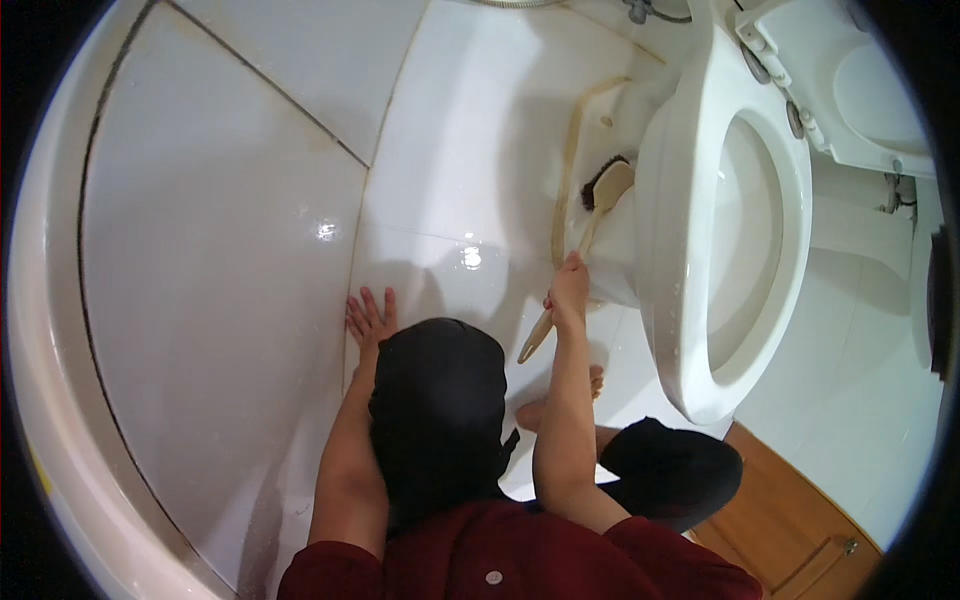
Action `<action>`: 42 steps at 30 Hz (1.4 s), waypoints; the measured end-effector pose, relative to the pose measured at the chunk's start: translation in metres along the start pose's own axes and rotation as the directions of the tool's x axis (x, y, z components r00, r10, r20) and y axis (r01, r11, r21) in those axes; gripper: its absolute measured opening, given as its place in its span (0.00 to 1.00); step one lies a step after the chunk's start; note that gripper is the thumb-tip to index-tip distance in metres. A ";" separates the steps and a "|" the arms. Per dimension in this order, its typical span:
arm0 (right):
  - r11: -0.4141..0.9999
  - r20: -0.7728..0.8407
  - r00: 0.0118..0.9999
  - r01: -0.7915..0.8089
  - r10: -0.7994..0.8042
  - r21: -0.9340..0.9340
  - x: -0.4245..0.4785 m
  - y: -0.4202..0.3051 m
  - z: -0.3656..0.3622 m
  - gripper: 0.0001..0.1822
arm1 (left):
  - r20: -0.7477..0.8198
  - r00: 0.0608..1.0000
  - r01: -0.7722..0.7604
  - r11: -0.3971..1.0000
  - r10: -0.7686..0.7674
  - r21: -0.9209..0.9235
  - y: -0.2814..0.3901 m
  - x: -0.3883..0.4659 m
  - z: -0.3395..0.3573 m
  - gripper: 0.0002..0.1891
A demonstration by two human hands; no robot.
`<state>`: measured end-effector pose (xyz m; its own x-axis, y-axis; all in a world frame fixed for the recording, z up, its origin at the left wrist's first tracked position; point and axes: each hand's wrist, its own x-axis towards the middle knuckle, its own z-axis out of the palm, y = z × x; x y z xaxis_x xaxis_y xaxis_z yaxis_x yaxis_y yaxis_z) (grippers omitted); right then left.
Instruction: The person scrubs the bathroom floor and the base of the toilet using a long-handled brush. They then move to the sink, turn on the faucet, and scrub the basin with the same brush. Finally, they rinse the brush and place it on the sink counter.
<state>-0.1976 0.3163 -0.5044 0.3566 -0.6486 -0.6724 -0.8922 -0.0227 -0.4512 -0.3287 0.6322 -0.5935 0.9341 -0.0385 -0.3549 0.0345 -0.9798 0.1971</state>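
Observation:
My right hand [570, 291] grips the light beige handle of a scrub brush [613, 185]. The handle's end sticks out below my fist, and the dark bristles face left, close beside the foot of a white ceramic toilet [667, 195]. Whether the bristles touch the toilet's foot or the floor, I cannot tell. A yellowish-brown line of sealant [562, 180] runs along the toilet's base, left of the brush. With fingers spread, my left hand [370, 319] rests where the white tiled floor meets the wall, holding nothing. The toilet's seat ring and bowl show at the right.
The raised toilet lid [877, 105] is at the upper right. A white pedestal [862, 232] stands beyond the toilet. At the lower right is a wooden door [795, 525] with a metal knob. A curved white rim [52, 300] borders the far left.

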 end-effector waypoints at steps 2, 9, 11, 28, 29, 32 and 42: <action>0.983 0.013 0.983 0.181 -0.182 0.012 0.008 -0.016 0.004 0.23 | -0.002 1.000 -0.018 1.000 0.018 -0.006 0.001 -0.001 -0.001 0.51; 0.914 -0.010 0.915 0.402 -0.403 -0.053 0.138 -0.133 0.080 0.22 | 0.154 0.986 0.057 0.998 -0.062 0.041 0.000 0.006 0.001 0.52; 0.827 0.099 0.855 0.517 -0.509 -0.220 0.111 -0.096 0.081 0.21 | 0.193 0.979 0.063 0.998 -0.057 -0.028 0.001 0.005 -0.003 0.51; 0.827 0.637 0.640 0.561 -0.431 -0.005 -0.004 -0.225 0.209 0.31 | 0.091 0.996 0.011 0.991 -0.023 0.132 -0.005 0.012 0.018 0.53; 0.757 0.615 0.616 0.652 -0.493 -0.047 -0.006 -0.211 0.204 0.31 | 0.168 0.986 0.020 1.000 -0.021 0.006 -0.005 0.013 0.018 0.53; 0.608 0.480 0.648 0.749 -0.592 -0.262 -0.019 -0.121 0.172 0.22 | 0.050 0.999 -0.010 1.000 0.009 0.007 -0.003 0.014 0.021 0.52; 0.822 0.326 0.797 0.562 -0.508 -0.093 0.130 -0.168 0.147 0.22 | 0.211 0.977 0.035 0.995 -0.013 -0.098 -0.001 0.015 0.010 0.54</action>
<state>0.0394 0.3474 -0.6019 0.8278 -0.2574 -0.4985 -0.5591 -0.4534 -0.6942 -0.3184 0.6308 -0.6082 0.8377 -0.0661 -0.5421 0.1014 -0.9565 0.2734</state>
